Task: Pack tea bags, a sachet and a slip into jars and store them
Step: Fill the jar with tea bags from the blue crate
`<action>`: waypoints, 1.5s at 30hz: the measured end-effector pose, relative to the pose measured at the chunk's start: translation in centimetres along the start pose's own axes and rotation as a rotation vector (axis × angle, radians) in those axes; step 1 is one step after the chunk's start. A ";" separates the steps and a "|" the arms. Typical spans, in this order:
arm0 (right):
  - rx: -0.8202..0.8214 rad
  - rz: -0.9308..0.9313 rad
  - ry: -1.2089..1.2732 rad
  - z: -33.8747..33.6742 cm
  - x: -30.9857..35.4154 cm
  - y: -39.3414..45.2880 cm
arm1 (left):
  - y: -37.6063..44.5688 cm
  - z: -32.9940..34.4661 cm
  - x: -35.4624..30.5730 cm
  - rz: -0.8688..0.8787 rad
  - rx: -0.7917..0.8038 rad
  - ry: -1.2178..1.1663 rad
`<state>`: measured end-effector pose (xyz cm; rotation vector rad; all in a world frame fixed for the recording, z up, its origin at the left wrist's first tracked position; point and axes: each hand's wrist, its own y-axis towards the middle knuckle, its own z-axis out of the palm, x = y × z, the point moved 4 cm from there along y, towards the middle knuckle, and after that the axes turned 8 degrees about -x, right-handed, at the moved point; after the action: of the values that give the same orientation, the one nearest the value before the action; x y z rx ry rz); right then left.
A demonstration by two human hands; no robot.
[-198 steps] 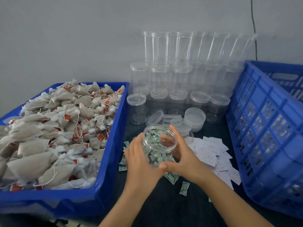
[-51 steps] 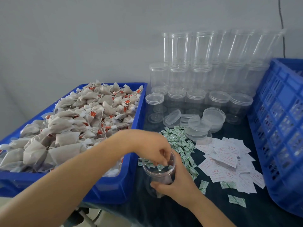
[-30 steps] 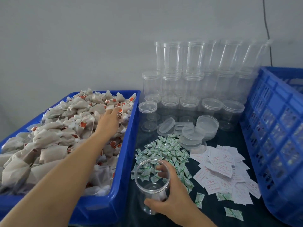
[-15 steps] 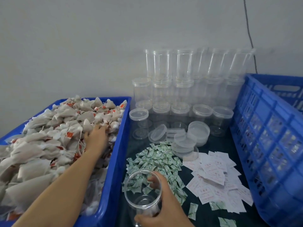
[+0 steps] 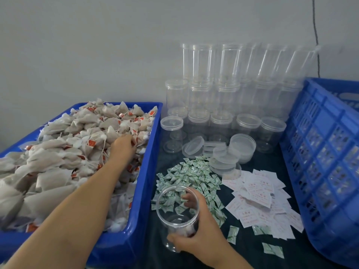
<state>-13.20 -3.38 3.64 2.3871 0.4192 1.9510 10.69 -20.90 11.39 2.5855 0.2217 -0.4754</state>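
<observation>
My right hand (image 5: 196, 232) grips a clear open jar (image 5: 175, 206) standing on the dark table, fingers wrapped round its far side. The jar looks nearly empty. My left hand (image 5: 124, 146) reaches into the blue tray (image 5: 147, 171) heaped with beige tea bags (image 5: 77, 152), fingers curled down among them at the heap's right side; whether it holds one is hidden. Green-white sachets (image 5: 186, 175) lie in a pile just behind the jar. White slips (image 5: 258, 197) with red print are spread to the right of it.
Stacked clear jars with lids (image 5: 223, 98) stand against the wall. Loose lids (image 5: 225, 152) lie before them. A tall blue crate (image 5: 326, 162) fills the right side. A few stray sachets (image 5: 272, 249) lie near the front edge.
The jar full of sachets was emptied onto the table. My left hand went from the jar mouth into the tea bag tray and has shifted further right and deeper among the bags.
</observation>
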 end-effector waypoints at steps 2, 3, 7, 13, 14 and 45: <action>0.005 0.006 0.017 0.1 -0.1 0.0 | 0.0 -0.2 -0.1 -0.011 -0.015 -0.014; 0.006 0.005 0.019 0.1 -0.1 -0.1 | -0.1 -0.3 -0.1 -0.017 -0.022 -0.032; -0.012 -0.002 0.000 0.1 -0.3 0.0 | 0.1 -0.9 -0.1 -0.036 -0.029 -0.102; -0.024 0.004 0.000 0.2 -0.5 0.0 | 2.0 -4.2 -0.7 -0.020 0.020 -0.044; -0.026 0.005 -0.004 0.2 -0.5 0.0 | 2.2 -5.0 -1.0 0.014 0.010 -0.018; -0.024 0.006 0.088 0.4 -0.3 0.1 | -14.4 -8.2 -11.2 0.701 0.488 0.015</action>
<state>-12.86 -3.48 3.26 2.2977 0.3897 2.0578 -0.78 -5.11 15.81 2.8795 -0.8715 -0.2623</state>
